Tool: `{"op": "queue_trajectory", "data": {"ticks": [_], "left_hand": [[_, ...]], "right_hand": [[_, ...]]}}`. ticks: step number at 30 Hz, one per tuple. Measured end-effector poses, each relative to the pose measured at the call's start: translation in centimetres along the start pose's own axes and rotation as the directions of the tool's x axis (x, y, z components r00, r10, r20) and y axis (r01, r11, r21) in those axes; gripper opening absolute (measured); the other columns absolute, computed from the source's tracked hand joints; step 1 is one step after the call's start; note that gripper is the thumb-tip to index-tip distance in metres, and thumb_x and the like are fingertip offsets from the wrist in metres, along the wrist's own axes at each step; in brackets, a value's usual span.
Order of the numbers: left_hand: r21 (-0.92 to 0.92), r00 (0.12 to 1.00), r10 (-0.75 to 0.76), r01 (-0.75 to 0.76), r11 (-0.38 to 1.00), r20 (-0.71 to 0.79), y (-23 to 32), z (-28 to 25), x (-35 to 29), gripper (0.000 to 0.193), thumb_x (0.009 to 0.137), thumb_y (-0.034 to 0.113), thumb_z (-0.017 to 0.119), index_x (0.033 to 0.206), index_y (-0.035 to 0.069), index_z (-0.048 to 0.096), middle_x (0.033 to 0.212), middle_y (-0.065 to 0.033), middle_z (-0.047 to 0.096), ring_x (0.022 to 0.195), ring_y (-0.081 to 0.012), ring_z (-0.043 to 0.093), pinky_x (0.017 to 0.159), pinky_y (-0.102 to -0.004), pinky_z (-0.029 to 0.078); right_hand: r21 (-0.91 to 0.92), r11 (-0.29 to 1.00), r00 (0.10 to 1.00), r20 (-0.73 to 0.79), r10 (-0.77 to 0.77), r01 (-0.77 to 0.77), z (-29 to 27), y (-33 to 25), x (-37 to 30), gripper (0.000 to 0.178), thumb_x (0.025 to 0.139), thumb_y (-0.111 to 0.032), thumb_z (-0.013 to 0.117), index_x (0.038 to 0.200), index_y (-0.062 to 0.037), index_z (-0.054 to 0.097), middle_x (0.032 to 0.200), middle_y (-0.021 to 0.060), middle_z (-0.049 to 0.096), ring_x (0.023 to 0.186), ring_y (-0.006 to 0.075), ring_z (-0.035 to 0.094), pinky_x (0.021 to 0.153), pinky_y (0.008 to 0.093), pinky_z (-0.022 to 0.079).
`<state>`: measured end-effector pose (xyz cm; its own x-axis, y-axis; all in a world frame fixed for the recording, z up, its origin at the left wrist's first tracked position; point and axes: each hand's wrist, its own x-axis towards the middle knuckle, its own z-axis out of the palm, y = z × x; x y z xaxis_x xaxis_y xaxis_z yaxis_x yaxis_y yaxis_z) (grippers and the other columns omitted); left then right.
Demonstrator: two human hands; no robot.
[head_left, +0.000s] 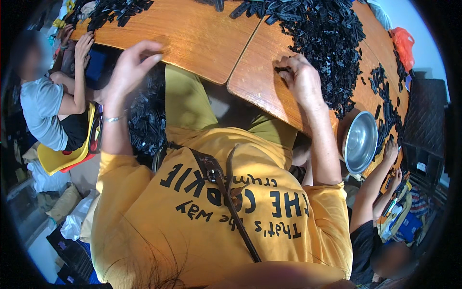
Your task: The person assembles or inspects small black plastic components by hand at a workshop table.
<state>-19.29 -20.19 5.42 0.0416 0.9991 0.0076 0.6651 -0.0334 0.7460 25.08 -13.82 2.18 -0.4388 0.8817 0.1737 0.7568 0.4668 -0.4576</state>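
My right hand (302,81) rests on the wooden table (202,38) at the near edge of a big heap of small black plastic parts (327,38). Its fingers are curled and pinch a small black part (283,70) against the tabletop. My left hand (129,68) is lifted at the table's front edge with the fingers apart and nothing in it; a thin bracelet circles the wrist. Below that hand, beside my yellow-green trouser leg, lies a dark mass of more black parts (147,118). My yellow shirt fills the lower middle of the view.
A round metal bowl (361,140) sits at the table's right edge. A second heap of black parts (113,12) lies far left. One person (45,108) sits at left on a yellow seat; another's hands (391,153) reach the table at right. Black crate (426,120) and orange bag (404,43) stand beyond.
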Motion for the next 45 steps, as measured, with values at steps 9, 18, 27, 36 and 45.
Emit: {"op": "queue_trajectory", "data": {"ticks": [9, 18, 27, 36, 45], "left_hand": [[0.289, 0.931, 0.257, -0.179, 0.94, -0.259, 5.6, 14.0, 14.9, 0.033, 0.094, 0.027, 0.075, 0.118, 0.005, 0.073, 0.107, -0.0185, 0.076, 0.096, -0.0345, 0.074, 0.085, -0.0424, 0.059], [0.358, 0.934, 0.214, -0.102, 0.928, -0.288, 4.5, 16.1, 18.2, 0.034, 0.092, 0.021, 0.077, 0.12, 0.003, 0.072, 0.107, -0.0173, 0.076, 0.095, -0.0346, 0.074, 0.083, -0.0439, 0.059], [-0.915, 0.945, 0.089, 0.277, 0.293, 0.315, 6.7, 12.8, 10.4, 0.036, 0.106, 0.011, 0.059, 0.14, -0.002, 0.055, 0.123, -0.0177, 0.072, 0.103, -0.0232, 0.076, 0.086, -0.0282, 0.065], [-0.939, 0.934, 0.213, 0.231, 0.254, 0.287, 8.7, 12.3, 8.6, 0.041, 0.103, 0.009, 0.063, 0.143, 0.003, 0.055, 0.126, -0.0078, 0.069, 0.11, -0.0149, 0.071, 0.091, -0.0287, 0.063], [-0.92, 0.932, 0.224, 0.2, 0.338, 0.285, 9.1, 13.2, 8.0, 0.052, 0.098, 0.005, 0.07, 0.148, 0.007, 0.054, 0.122, -0.0023, 0.069, 0.107, -0.0091, 0.068, 0.09, -0.0228, 0.058]], "right_hand": [[-0.025, 1.0, 1.0, 0.02, 0.014, -0.013, 0.3, -1.0, 0.1, 0.017, 0.087, -0.004, 0.073, 0.102, -0.0058, 0.065, 0.1, 0.0188, 0.07, 0.087, 0.0417, 0.071, 0.075, 0.0486, 0.058], [0.25, 0.967, 0.996, -0.091, -0.021, 0.043, 1.3, -4.0, 1.1, 0.018, 0.086, 0.002, 0.075, 0.103, -0.0028, 0.072, 0.094, 0.0191, 0.074, 0.088, 0.0383, 0.073, 0.075, 0.0425, 0.059], [0.357, 0.901, 0.887, -0.458, -0.061, 0.247, 0.6, -7.0, 4.9, 0.012, 0.086, -0.001, 0.08, 0.094, -0.0002, 0.072, 0.086, 0.0136, 0.07, 0.073, 0.0264, 0.07, 0.064, 0.0353, 0.055], [0.319, 0.883, 0.832, -0.54, -0.129, 0.344, 0.7, -7.6, 5.2, 0.016, 0.083, 0.004, 0.081, 0.091, -0.0014, 0.068, 0.085, 0.01, 0.067, 0.071, 0.0204, 0.069, 0.061, 0.0302, 0.056], [0.412, 0.848, 0.809, -0.587, -0.032, 0.333, 1.3, -8.5, 5.0, 0.014, 0.086, 0.005, 0.079, 0.092, -0.0004, 0.067, 0.089, 0.0095, 0.065, 0.071, 0.0165, 0.069, 0.061, 0.0272, 0.057]]}}
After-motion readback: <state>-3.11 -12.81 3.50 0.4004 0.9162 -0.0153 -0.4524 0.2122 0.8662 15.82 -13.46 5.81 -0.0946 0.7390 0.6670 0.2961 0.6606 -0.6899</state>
